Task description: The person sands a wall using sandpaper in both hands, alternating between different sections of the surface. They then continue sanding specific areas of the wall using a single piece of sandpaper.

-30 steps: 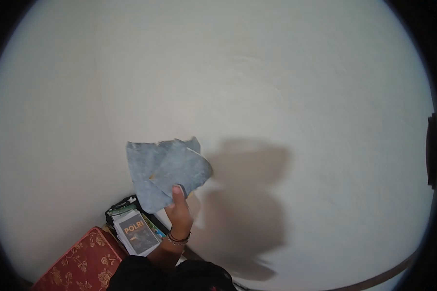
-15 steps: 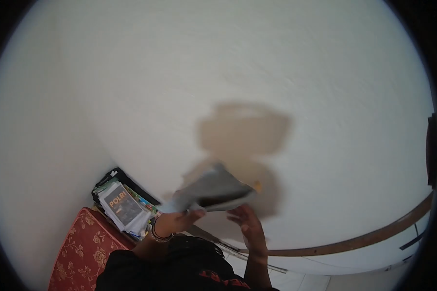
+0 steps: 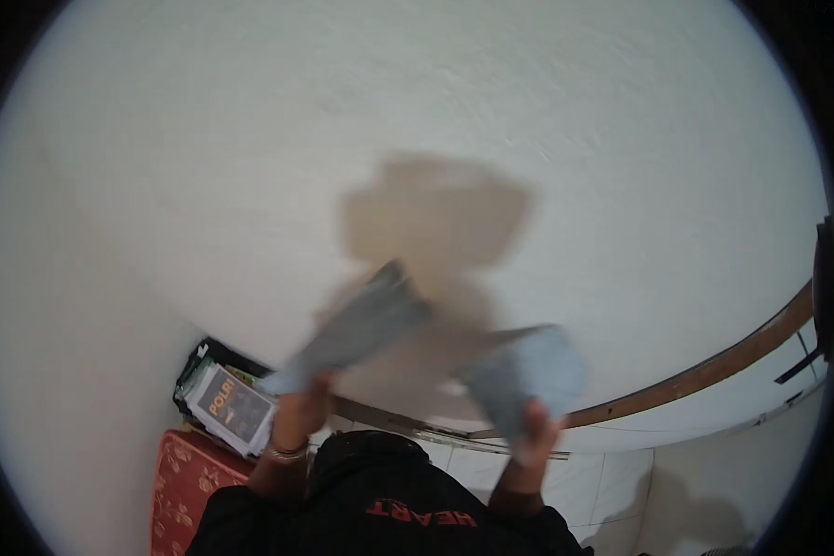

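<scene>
A flat grey sheet-like piece (image 3: 357, 324), blurred by motion, is raised in front of the wall and slants up to the right. Its lower edge is gripped by my left hand (image 3: 308, 412), which has bracelets at the wrist. A second grey sheet-like piece (image 3: 519, 371), paler on its right side, stands up from my right hand (image 3: 539, 435). My right thumb presses on its near face while the other fingers are mostly hidden. The two pieces are apart, with wall showing between them. Their material is too smeared to name.
A black-edged box (image 3: 241, 357) of papers and books stands at the left, with a booklet marked POLRI (image 3: 236, 403) on top. Beside it is a red floral-covered piece of furniture (image 3: 190, 496). A white wall (image 3: 621, 185) fills the front, above a brown wooden strip (image 3: 704, 375) and white floor tiles (image 3: 574, 486).
My hands have moved apart, the right one outward to the right. One grey shape between them now shows as two pieces, one in each hand. The view has shifted too.
</scene>
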Demonstrator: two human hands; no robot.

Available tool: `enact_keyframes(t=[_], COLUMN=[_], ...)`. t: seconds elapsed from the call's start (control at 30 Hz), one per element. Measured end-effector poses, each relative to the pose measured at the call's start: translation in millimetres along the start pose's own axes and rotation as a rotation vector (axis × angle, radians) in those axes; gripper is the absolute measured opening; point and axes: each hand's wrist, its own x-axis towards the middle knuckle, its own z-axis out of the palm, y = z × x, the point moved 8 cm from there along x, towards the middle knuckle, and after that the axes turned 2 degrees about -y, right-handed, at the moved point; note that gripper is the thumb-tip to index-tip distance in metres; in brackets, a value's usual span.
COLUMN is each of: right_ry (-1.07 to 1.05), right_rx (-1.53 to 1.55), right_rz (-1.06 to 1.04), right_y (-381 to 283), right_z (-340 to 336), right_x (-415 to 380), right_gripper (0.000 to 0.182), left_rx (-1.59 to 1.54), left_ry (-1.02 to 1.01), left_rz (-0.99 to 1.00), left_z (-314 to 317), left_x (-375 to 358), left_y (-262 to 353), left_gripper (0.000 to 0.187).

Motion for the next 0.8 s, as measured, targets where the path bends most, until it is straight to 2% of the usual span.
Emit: enact_keyframes(t=[0.07,0.1,0.13,0.17,0.2,0.27,0.33,0.37,0.43,0.47,0.5,0.57,0.63,0.67,0.7,0.73,0.77,0.8], right_ry=[0.512,0.726,0.883,0.944,1.142,1.343,0.89,0.649,0.76,0.779,0.787,0.914,0.809,0.613,0.314,0.106,-0.073,-0.123], right_rx=[0.142,0.231,0.285,0.265,-0.019,-0.331,-0.651,-0.795,-0.816,-0.637,-0.462,-0.8,-1.071,-1.245,-1.307,-1.472,-1.591,-1.659], right_rz=[-0.271,-0.452,-0.631,-0.809,-0.703,-0.575,-0.765,-0.836,-0.81,-0.815,-0.818,-0.844,-1.104,-1.215,-1.302,-1.291,-1.294,-1.325], right_y=[-40,-60,-77,-96,-88,-74,-102,-112,-134,-151,-169,-203,-206,-184,-148,-100,-69,-63], right_z=[-54,-72,-81,-76,-81,-65,17,52,52,46,45,68,158,200,240,268,275,260], right_x=[-1,-12,-25,-33,-36,-45,6,30,51,61,67,69,60,57,46,34,26,26], right_gripper=[0.041,0.039,0.038,0.039,0.036,0.034,0.04,0.045,0.047,0.046,0.046,0.045,0.047,0.058,0.061,0.064,0.063,0.062], left_rx=[0.889,0.639,0.399,-0.543,-0.557,0.064,0.347,0.338,0.261,0.239,-0.026,-0.307,-0.006,0.164,0.382,0.436,0.29,0.179], left_ry=[0.421,0.826,1.177,1.265,1.26,0.836,0.504,0.411,0.463,0.461,0.526,0.566,0.629,0.641,0.587,0.495,0.482,0.505], left_rz=[-0.06,0.129,0.419,0.342,0.34,0.364,0.379,0.394,0.608,0.617,0.545,0.457,0.609,0.663,0.653,0.628,0.618,0.595], left_z=[-85,-124,-154,-186,-187,-161,-124,-109,-128,-136,-155,-159,-138,-122,-95,-76,-79,-89], left_x=[11,9,0,11,21,59,117,163,184,201,216,224,206,195,176,162,162,166], left_y=[-10,0,10,-25,-50,-104,-74,-21,-19,-15,-19,-28,0,14,15,0,-16,-36], left_gripper=[0.038,0.042,0.048,0.051,0.051,0.046,0.045,0.045,0.048,0.048,0.049,0.05,0.045,0.043,0.041,0.04,0.041,0.042])
